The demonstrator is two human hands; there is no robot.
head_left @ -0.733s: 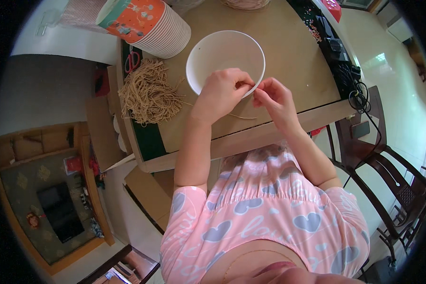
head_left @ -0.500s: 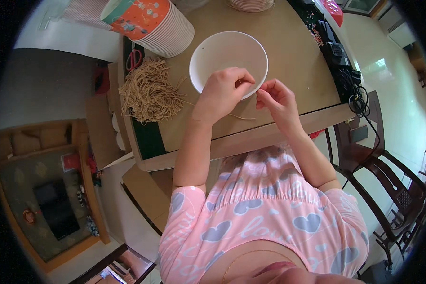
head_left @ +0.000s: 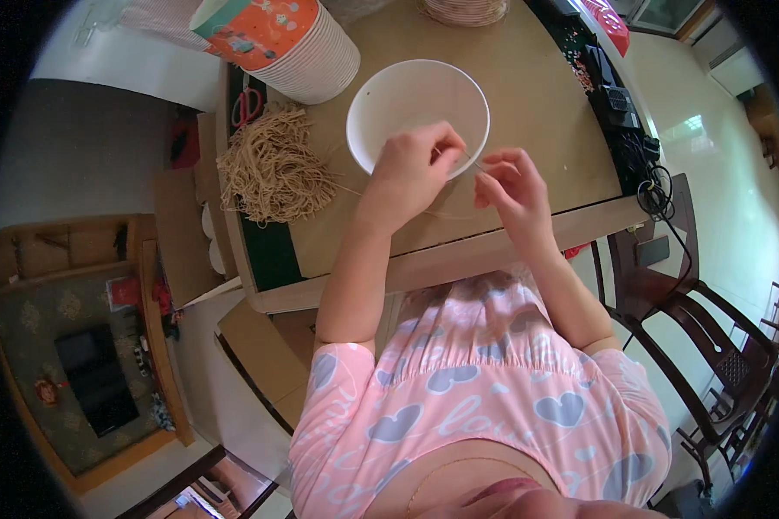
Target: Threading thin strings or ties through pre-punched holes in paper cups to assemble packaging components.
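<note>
A white round paper bowl [head_left: 418, 104] stands on the table in front of me. Over its near rim, my left hand [head_left: 415, 169] is closed, thumb and forefinger pinching a thin, straight, pale strand [head_left: 474, 163]. It is too fine to tell whether it is twine or something stiffer. Just right of the rim, my right hand [head_left: 518, 192] has curled fingers, thumb and forefinger at the strand's other end. A tangled heap of tan twine [head_left: 277, 169] lies left of the bowl. One loose length runs from it toward my left wrist, and a blurred strand shows under the hands.
Behind the heap lie red-handled scissors [head_left: 247, 105]. A tall stack of orange and white paper buckets [head_left: 307, 60] leans at the far left. Another stack [head_left: 465, 9] sits at the far edge. Black cables [head_left: 656, 190] hang at the table's right, above a dark wooden chair [head_left: 653, 259].
My right hand has shifted slightly right, away from the left, and its fingers have loosened a little. More of the thin strand shows between the hands. The bowl stays put.
</note>
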